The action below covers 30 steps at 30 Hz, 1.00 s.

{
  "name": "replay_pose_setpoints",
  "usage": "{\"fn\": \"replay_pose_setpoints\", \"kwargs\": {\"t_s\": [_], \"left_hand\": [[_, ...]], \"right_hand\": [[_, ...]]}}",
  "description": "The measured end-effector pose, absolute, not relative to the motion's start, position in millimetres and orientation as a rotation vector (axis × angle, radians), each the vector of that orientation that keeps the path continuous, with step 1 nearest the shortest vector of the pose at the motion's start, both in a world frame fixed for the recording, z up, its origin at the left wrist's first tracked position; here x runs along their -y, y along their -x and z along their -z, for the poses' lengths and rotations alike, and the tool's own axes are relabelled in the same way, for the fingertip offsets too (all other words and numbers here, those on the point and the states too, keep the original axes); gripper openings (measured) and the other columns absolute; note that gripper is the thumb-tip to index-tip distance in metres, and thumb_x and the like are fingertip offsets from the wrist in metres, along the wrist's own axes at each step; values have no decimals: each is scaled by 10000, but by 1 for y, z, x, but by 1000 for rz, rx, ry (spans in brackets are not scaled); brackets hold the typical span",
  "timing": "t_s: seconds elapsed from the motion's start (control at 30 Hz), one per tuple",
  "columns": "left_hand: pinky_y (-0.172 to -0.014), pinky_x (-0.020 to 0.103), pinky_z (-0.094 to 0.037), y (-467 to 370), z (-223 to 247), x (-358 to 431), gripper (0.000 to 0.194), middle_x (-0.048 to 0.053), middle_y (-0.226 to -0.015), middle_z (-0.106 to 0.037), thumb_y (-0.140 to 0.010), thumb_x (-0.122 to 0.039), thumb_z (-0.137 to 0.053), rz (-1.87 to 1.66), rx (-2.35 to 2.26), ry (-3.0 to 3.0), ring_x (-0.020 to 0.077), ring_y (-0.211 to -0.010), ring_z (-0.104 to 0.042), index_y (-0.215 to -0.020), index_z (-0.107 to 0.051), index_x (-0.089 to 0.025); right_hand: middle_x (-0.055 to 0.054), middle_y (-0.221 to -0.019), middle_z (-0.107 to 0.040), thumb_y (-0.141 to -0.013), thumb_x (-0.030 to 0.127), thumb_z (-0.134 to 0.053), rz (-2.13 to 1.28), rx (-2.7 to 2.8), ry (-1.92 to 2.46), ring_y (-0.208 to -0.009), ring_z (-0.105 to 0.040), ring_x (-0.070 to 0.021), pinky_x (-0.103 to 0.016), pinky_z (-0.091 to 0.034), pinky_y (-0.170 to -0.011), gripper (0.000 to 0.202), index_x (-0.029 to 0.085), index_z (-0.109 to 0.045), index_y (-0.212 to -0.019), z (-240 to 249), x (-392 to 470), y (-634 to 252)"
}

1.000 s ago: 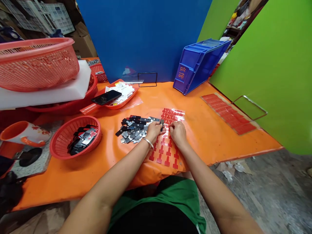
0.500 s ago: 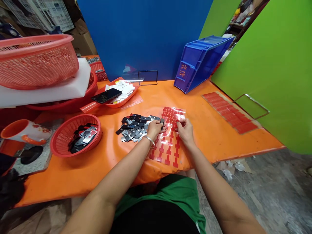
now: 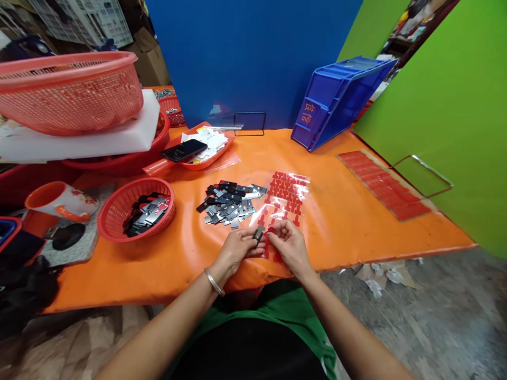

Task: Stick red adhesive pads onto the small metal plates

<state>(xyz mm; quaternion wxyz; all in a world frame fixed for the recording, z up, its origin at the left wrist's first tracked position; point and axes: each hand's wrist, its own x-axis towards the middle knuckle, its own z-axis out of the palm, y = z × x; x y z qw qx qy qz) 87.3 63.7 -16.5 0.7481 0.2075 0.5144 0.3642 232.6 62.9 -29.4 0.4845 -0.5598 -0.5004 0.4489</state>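
My left hand is closed on a small dark metal plate, held up between thumb and fingers. Close beside it, my right hand pinches a small red sticker at its fingertips, almost touching the plate. Below both hands lies a clear sheet of red T-shaped stickers, its near part half covered by them. To the left of the sheet is a loose pile of black and silver metal plates.
A red basket with similar plates stands left, near a mug. Behind is an orange scoop holding paper slips and a phone. A blue bin leans at the back; another red sheet lies right.
Both hands have come nearer my body, over the sheet's near end. My right hand has lifted a red sticker off the sheet and brought it beside the metal plate in my left hand.
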Motion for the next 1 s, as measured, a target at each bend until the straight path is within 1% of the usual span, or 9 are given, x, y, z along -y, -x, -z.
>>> {"fn": "replay_pose_setpoints", "kwargs": {"t_s": [0.2, 0.3, 0.43, 0.77, 1.0], "left_hand": [[-651, 209, -577, -83, 28, -56, 229, 95, -808, -718, -732, 39, -571, -855, -1055, -432, 138, -675, -695, -899, -674, -79], [-668, 226, -579, -83, 28, -56, 229, 94, -788, -718, -719, 33, -597, -849, -1048, -433, 136, -645, -690, -908, -669, -73], [-688, 243, -579, -83, 30, -55, 247, 101, -817, -721, -698, 9, -637, -853, -1036, -433, 142, -656, -691, -931, -666, -67], [-721, 253, -572, -83, 29, -55, 240, 79, -819, -723, -707, 24, -585, -862, -1036, -443, 143, -702, -689, -901, -677, -82], [-711, 236, -568, -83, 28, -54, 232, 78, -802, -720, -733, 15, -567, -859, -1041, -468, 133, -697, -685, -917, -673, -78]], "right_hand": [[19, -698, -530, -731, 305, -612, -1107, 1220, 1375, -546, -477, -123, -243, -416, -470, 170, 222, -492, -818, 45, -51, -217], [14, -715, -536, -749, 288, -608, -1083, 1264, 1363, -572, -489, -123, -240, -422, -497, 156, 219, -493, -828, 48, -50, -216], [18, -723, -534, -767, 280, -607, -1054, 1318, 1350, -565, -477, -110, -228, -411, -504, 138, 216, -498, -821, 52, -50, -216], [25, -694, -536, -769, 272, -615, -1071, 1305, 1358, -553, -486, -120, -240, -411, -496, 130, 224, -503, -817, 54, -49, -213], [32, -682, -515, -751, 247, -614, -1038, 1299, 1363, -533, -442, -99, -221, -379, -485, 129, 210, -504, -808, 53, -49, -211]]}}
